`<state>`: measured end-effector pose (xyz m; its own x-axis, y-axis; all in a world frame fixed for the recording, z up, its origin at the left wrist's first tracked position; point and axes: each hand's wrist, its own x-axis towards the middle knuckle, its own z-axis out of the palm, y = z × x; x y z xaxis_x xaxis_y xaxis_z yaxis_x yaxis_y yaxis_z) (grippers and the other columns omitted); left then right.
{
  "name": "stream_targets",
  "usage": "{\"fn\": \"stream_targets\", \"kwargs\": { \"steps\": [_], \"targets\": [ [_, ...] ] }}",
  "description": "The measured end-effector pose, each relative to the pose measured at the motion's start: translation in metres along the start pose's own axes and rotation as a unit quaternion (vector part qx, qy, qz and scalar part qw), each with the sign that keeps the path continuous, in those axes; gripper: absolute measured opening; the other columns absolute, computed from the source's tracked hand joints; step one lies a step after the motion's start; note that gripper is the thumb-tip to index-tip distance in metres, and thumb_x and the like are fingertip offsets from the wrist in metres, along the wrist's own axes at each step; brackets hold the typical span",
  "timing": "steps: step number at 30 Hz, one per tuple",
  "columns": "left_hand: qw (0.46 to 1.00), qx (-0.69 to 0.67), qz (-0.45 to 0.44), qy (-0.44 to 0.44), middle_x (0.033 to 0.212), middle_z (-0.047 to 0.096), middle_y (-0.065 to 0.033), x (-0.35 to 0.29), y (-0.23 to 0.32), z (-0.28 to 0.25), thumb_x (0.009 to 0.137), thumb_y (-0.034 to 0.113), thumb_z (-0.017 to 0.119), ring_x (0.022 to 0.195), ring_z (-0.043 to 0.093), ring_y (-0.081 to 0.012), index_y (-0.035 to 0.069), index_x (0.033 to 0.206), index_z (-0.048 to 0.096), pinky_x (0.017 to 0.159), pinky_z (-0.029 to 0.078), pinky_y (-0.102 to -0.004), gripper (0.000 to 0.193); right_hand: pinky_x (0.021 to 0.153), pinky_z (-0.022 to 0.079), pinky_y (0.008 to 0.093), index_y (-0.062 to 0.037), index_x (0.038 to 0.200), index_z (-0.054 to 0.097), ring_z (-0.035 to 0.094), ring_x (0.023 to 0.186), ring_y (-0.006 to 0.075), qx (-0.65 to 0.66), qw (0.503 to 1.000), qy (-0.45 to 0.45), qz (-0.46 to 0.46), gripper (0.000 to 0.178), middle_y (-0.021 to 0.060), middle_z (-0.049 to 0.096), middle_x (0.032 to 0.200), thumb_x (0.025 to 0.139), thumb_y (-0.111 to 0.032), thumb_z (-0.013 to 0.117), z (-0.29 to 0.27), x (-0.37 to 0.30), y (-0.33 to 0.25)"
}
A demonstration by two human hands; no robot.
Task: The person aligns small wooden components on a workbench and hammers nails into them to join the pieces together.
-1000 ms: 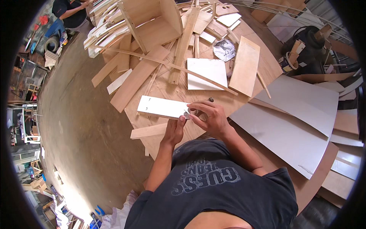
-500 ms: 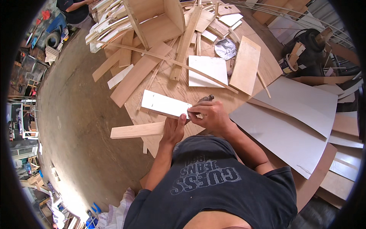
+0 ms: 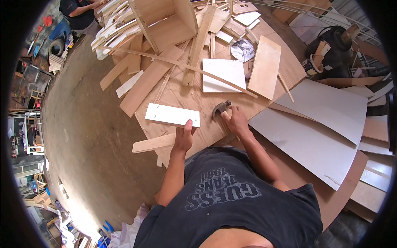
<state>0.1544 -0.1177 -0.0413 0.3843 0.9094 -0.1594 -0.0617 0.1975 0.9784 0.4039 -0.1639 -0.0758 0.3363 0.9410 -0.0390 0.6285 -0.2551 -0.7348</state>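
Observation:
My left hand [image 3: 184, 139] is closed round the near right edge of a short white-faced wooden board [image 3: 171, 114], thumb on top of its white face. A few small dark marks show near both ends of that face. My right hand [image 3: 238, 121] grips a claw hammer [image 3: 221, 108] by its light wooden handle, just right of the board and apart from it. The hammer's dark metal head is above the plywood tabletop [image 3: 202, 142]. A pale wooden strip [image 3: 154, 143] sticks out past the table's left edge, its right end hidden behind my left hand.
Farther up the table lie a white square panel [image 3: 223, 75], a plywood board [image 3: 265, 68], a long thin strip [image 3: 186, 66], crumpled silvery wrap [image 3: 242, 50] and an open wooden box [image 3: 173, 31]. Large pale sheets [image 3: 306, 136] lean at right. Another person [image 3: 80, 16] stands far left.
My right hand has left the board's right end and moved right, its grip now on the hammer's handle. The board in my left hand has shifted slightly left.

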Motion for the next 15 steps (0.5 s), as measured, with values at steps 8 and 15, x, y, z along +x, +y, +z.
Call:
{"fn": "stream_targets", "kwargs": {
  "steps": [8, 15],
  "targets": [
    [0.999, 0.031, 0.0, -0.01, 0.113, 0.057, -0.0083, 0.0, 0.019, 0.0, 0.11, 0.055, 0.043, 0.097, 0.052, -0.0172, -0.003, 0.124, 0.056, 0.082, 0.047, -0.0323, 0.062, 0.087, 0.057, 0.0509, 0.0022, 0.124, 0.061, 0.071, 0.101, 0.0431, -0.143, 0.984, -0.062, 0.087, 0.049, 0.0289, 0.07, 0.109, 0.094, -0.034, 0.076, 0.055, 0.022, 0.072],
    [0.999, 0.033, -0.015, -0.006, 0.106, 0.053, -0.005, -0.018, 0.046, -0.028, 0.108, 0.066, 0.045, 0.086, 0.045, -0.013, -0.001, 0.124, 0.053, 0.071, 0.042, -0.0292, 0.069, 0.067, 0.056, 0.042, -0.0011, 0.124, 0.061, 0.074, 0.075, 0.0298, 0.035, 0.999, -0.001, 0.024, 0.038, 0.0179, 0.074, 0.094, 0.096, -0.023, 0.073, 0.032, -0.009, 0.027]
  ]
}}
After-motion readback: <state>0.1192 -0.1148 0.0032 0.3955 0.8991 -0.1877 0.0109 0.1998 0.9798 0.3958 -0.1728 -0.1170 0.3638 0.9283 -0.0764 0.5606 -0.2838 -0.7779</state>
